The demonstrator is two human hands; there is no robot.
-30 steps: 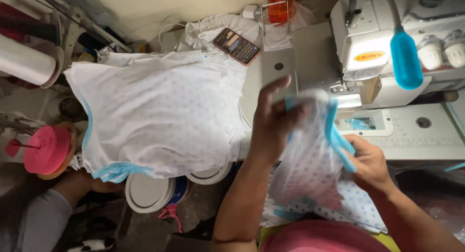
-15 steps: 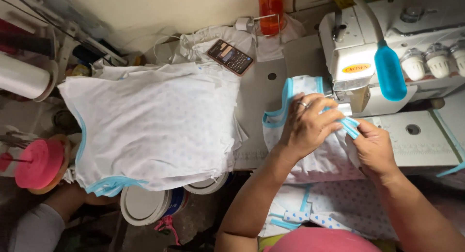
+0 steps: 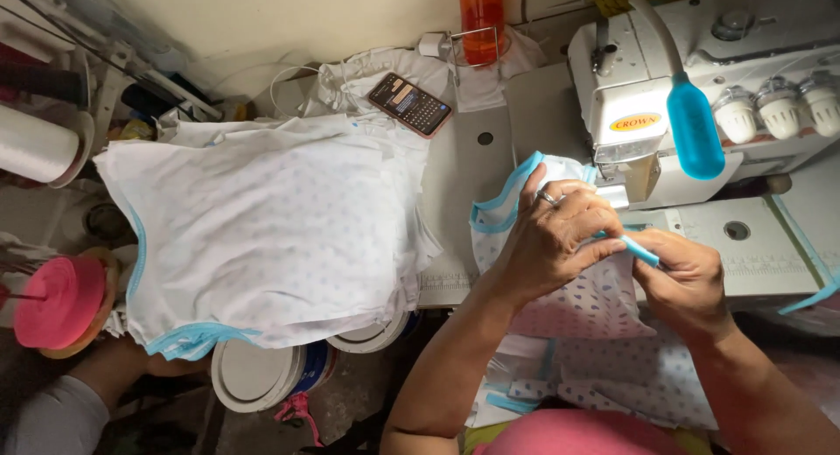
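Two hands at the overlock sewing machine point(image 3: 700, 96) | left hand point(image 3: 560, 236) and right hand point(image 3: 687, 284) both pinched the dotted white garment's point(image 3: 595, 302) blue trim point(image 3: 640, 251), at 6 o'clock of the presser foot | step, judged: aligning the edge | next would call for feeding the trim straight toward 12 o'clock | stack of finished garments point(image 3: 262, 227) at 9 o'clock on the tabletop point(image 3: 472, 166).

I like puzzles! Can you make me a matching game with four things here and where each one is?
Things:
1. black smartphone
2. pink thread spool
3. stack of white dotted garments with blue trim
4. narrow blue binding strip

Places:
A. pinched between both hands
B. at the far left edge
C. lying on white cloth near the wall
D. piled on the table's left part

Pairs: 1-C, 2-B, 3-D, 4-A
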